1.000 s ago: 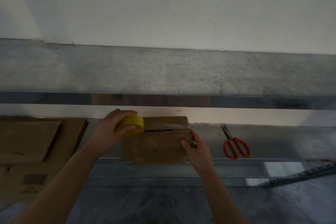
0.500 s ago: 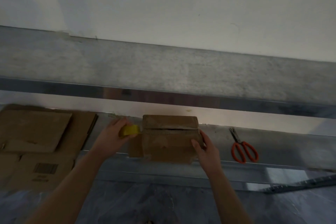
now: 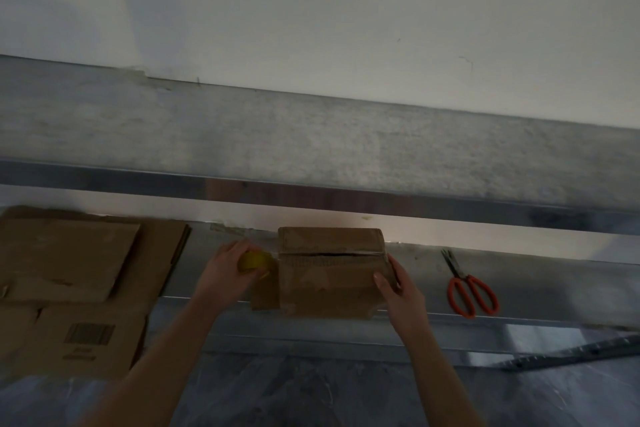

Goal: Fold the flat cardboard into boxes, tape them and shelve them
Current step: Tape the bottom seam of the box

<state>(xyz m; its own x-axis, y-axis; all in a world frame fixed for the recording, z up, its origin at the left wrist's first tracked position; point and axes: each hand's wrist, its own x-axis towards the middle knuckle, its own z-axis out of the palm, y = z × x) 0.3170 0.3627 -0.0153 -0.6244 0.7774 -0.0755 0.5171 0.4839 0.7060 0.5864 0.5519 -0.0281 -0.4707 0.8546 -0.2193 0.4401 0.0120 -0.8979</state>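
Sitting on the metal shelf (image 3: 554, 277), the cardboard box (image 3: 330, 274) stands mid-view with its lower front edge reaching the shelf's front lip. A dark slit runs along its top seam, and one small flap (image 3: 265, 295) juts out at its lower left corner. The right hand (image 3: 398, 284) has its grip on the box's right edge, fingers curled round the side and thumb on the front face. The left hand (image 3: 225, 270) is clenched round a yellow tape roll (image 3: 256, 262), just beside the box's upper left corner; whether tape spans the two is too dim to tell.

A strip of bare metal lies between that hand and the flat cardboard stack (image 3: 69, 263) at the left. Bare shelf also separates the box from the orange-handled scissors (image 3: 472, 291) at the right. The upper shelf (image 3: 311, 149) runs overhead, its front rail well above the box top. Below the lip is grey floor (image 3: 311, 392), where a perforated metal bar (image 3: 571, 350) lies at the right.
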